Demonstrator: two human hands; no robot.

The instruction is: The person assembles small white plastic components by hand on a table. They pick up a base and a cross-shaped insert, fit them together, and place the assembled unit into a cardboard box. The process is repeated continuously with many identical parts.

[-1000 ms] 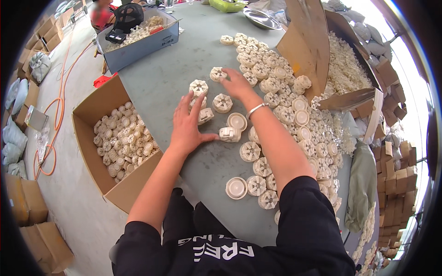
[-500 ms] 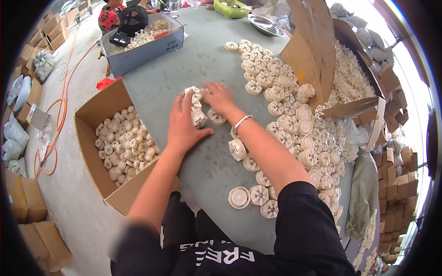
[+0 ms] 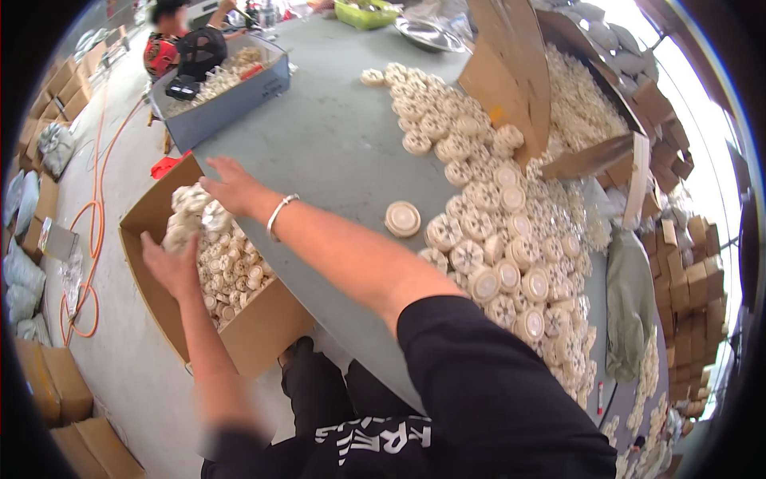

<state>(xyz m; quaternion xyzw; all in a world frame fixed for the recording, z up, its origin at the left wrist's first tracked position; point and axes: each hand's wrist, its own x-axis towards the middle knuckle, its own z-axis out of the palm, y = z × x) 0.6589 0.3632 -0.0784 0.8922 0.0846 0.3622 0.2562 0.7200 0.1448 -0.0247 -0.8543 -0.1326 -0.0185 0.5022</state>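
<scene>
Several cream round plastic parts [image 3: 190, 201], some with star-shaped slots, are between my hands over the cardboard box [image 3: 267, 335] at the left. They look loose and slightly blurred, above a heap of like parts [image 3: 231, 267] inside. On the near-left side, my left hand [image 3: 171, 263] is open, thumb and fingers spread beside them. My right hand [image 3: 234, 188], with a white bracelet at the wrist, reaches across the table edge. Its fingers are stretched out at the far side of the parts. On the table, one round part [image 3: 403, 219] lies apart from the big spread of parts [image 3: 479, 215].
A blue-grey box [image 3: 231, 104] of pale pieces and a black cap stands at the far left; a person [image 3: 163, 44] sits beyond. Upright cardboard flaps [image 3: 511, 72] and a heap of small pale pieces [image 3: 578, 104] are at right. An orange hose [image 3: 97, 231] crosses the floor.
Both hands have moved left from the tabletop to over the cardboard box, taking the gathered round parts with them. The hands have spread apart around these parts. The view has shifted slightly.
</scene>
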